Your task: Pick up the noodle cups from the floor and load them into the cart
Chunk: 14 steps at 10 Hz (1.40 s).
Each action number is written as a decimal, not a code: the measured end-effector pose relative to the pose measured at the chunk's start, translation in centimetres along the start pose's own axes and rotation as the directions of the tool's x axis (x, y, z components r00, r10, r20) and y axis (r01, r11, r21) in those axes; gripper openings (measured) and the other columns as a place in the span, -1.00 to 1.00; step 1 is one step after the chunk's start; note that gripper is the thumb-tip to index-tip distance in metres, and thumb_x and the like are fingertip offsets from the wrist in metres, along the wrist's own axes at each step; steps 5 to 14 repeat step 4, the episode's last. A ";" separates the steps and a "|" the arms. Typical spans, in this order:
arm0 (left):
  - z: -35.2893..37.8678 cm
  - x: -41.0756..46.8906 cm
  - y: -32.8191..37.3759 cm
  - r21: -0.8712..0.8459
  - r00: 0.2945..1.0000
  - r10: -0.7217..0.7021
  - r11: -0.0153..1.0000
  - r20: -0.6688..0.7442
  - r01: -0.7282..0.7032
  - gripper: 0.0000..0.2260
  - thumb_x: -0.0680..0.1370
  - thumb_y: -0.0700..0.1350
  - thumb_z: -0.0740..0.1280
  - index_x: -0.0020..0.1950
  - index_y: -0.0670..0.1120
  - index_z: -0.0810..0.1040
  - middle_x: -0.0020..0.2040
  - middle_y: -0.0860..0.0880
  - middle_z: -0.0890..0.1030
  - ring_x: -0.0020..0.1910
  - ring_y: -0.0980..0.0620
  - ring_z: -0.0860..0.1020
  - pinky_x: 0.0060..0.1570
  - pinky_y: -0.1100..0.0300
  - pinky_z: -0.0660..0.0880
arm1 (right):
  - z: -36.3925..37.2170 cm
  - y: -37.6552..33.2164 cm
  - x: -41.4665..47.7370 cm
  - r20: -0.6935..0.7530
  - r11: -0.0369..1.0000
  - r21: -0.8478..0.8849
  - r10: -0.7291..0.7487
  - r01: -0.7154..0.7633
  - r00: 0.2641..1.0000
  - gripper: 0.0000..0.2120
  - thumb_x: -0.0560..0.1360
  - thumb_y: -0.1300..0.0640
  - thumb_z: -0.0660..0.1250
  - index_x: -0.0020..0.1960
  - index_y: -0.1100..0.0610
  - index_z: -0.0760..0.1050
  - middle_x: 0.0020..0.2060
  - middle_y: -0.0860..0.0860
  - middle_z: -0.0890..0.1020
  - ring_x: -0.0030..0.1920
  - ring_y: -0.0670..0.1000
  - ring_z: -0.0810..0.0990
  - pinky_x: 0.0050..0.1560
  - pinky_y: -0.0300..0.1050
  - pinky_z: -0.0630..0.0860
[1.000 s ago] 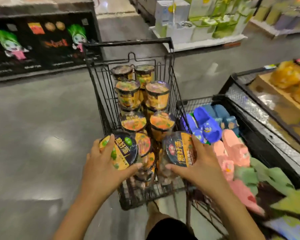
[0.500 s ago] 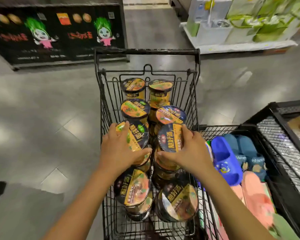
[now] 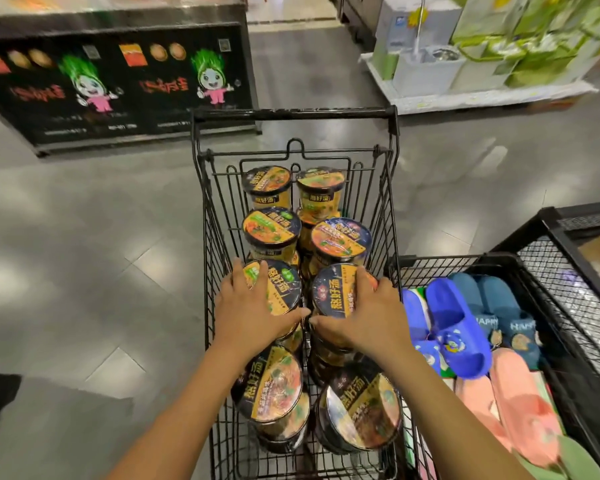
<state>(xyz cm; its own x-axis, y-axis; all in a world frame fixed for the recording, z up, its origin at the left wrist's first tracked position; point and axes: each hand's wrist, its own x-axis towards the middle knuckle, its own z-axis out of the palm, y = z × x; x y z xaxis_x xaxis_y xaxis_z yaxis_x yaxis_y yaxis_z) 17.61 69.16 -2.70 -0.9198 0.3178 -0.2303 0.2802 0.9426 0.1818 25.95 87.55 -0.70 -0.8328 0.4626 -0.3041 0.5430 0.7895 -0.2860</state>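
A black wire cart [image 3: 293, 114] stands in front of me with several noodle cups stacked in two rows inside it. My left hand [image 3: 248, 315] grips a noodle cup with a green-and-orange lid [image 3: 279, 287] on top of the left row. My right hand [image 3: 364, 313] grips a second noodle cup with a dark lid [image 3: 333, 289] on top of the right row. Both cups sit in the middle of the cart, on other cups. Two more cups [image 3: 269, 386] lie nearest me, and several stand at the far end [image 3: 267, 183].
A black mesh bin [image 3: 548, 289] of blue and pink slippers [image 3: 454, 327] touches the cart's right side. A black display counter [image 3: 118, 81] stands far left, and a white pallet of boxed goods [image 3: 465, 91] far right. Grey floor lies to the left.
Both hands have carried their cups from the cart's near end forward and down onto the middle stacks. The view has tilted down over the cart.
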 end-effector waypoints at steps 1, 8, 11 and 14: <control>-0.7 -0.2 0.0 -0.022 1.000 0.004 1.000 0.019 -0.003 0.04 0.25 0.63 -0.08 0.58 0.07 -0.10 0.57 -0.21 -0.15 0.54 -0.24 -0.09 0.47 -0.13 -0.01 | -0.6 -0.2 -0.4 -0.042 0.998 -0.067 -0.014 0.012 0.999 0.27 0.08 -0.68 0.12 0.57 0.02 -0.07 0.40 0.20 0.21 0.39 0.21 0.23 0.34 0.07 0.30; -3.5 -3.3 -1.7 -0.082 1.000 -0.015 0.997 -0.023 0.013 -0.08 0.35 0.56 0.00 0.58 0.08 0.02 0.58 -0.21 -0.10 0.54 -0.25 -0.03 0.46 -0.12 0.03 | -2.0 -1.9 -3.3 -0.137 0.996 -0.082 -0.054 0.043 0.989 0.12 0.17 -0.66 0.07 0.49 0.05 0.14 0.39 0.20 0.29 0.37 0.23 0.26 0.32 0.08 0.29; -3.5 -3.3 -1.7 -0.082 1.000 -0.015 0.997 -0.023 0.013 -0.08 0.35 0.56 0.00 0.58 0.08 0.02 0.58 -0.21 -0.10 0.54 -0.25 -0.03 0.46 -0.12 0.03 | -2.0 -1.9 -3.3 -0.137 0.996 -0.082 -0.054 0.043 0.989 0.12 0.17 -0.66 0.07 0.49 0.05 0.14 0.39 0.20 0.29 0.37 0.23 0.26 0.32 0.08 0.29; -3.5 -3.3 -1.7 -0.082 1.000 -0.015 0.997 -0.023 0.013 -0.08 0.35 0.56 0.00 0.58 0.08 0.02 0.58 -0.21 -0.10 0.54 -0.25 -0.03 0.46 -0.12 0.03 | -2.0 -1.9 -3.3 -0.137 0.996 -0.082 -0.054 0.043 0.989 0.12 0.17 -0.66 0.07 0.49 0.05 0.14 0.39 0.20 0.29 0.37 0.23 0.26 0.32 0.08 0.29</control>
